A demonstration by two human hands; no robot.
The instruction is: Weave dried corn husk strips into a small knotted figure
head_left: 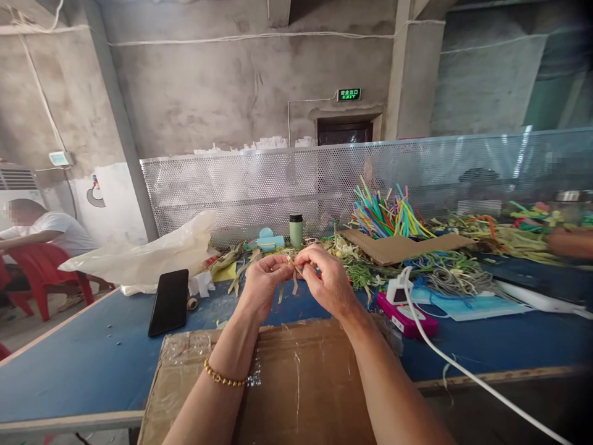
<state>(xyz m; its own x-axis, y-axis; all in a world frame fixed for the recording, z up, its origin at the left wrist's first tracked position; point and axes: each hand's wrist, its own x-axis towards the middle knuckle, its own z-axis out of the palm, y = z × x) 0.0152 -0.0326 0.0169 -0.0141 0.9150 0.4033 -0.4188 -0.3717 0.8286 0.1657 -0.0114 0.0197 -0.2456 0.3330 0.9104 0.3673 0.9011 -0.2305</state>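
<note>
Thin, pale-tan, ribbon-like strips [295, 286] were pinched in the fingertips of the left hand [260, 281] and right hand [330, 279], above a blue tabletop [92, 364].

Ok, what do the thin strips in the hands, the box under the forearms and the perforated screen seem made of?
Thin strips: perhaps dried plant fibre, matte tan, limp; too small to be sure. Box: cardboard, dull brown, with shiny clear tape. Perforated screen: probably metal, given its grey sheen and punched holes.
</note>
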